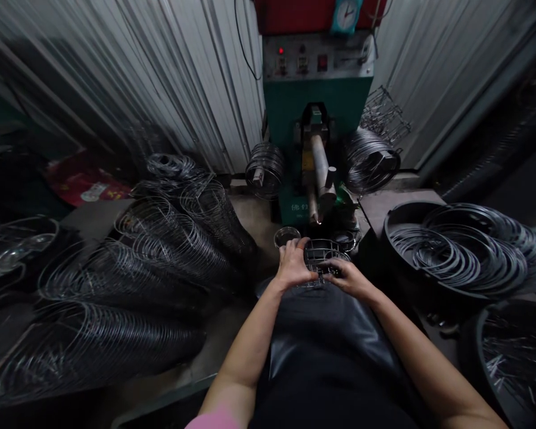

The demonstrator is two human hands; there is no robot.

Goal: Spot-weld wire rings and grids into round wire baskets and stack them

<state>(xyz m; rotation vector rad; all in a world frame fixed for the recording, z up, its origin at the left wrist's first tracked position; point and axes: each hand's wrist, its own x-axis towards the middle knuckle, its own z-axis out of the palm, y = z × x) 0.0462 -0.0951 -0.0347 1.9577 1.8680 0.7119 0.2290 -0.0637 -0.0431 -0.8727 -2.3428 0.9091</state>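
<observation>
1. Wire frame (325,245), rounded, with thin metal bars crossing it: it sits between my two hands, above my lap and just below the machine's lower metal tip.
2. My left hand (292,262) is half curled on its left side, fingers over the far edge, thumb stretched across the near part. My right hand (349,277) has a closer, bent-finger hold on the right side; the exact contact of its fingertips is too dark to tell.
3. Straight ahead, the green machine (279,95) blocks the way forward, its thick, dull metal cylinder (320,158) jutting towards me. A red lamp (281,50) glows on its scuffed panel, with a blue-rimmed clock (346,16) above.
4. Bundles of wire rings hang on either side of it, the left bundle (264,170) smaller than the right bundle (370,161).
5. Long stacks of thin, springy-looking hoops (116,333) crowd my left, lying in ribbed tubes.
6. On my right, a black tub (386,229) holds smooth grey rings (451,253), overlapping and fanned out; nearer, a second tub (472,333) holds loose, straight-looking metal pieces (502,369).
7. Shiny black apron (317,333) covers my lap; ridged, pale metal wall (183,65) closes off the back.
</observation>
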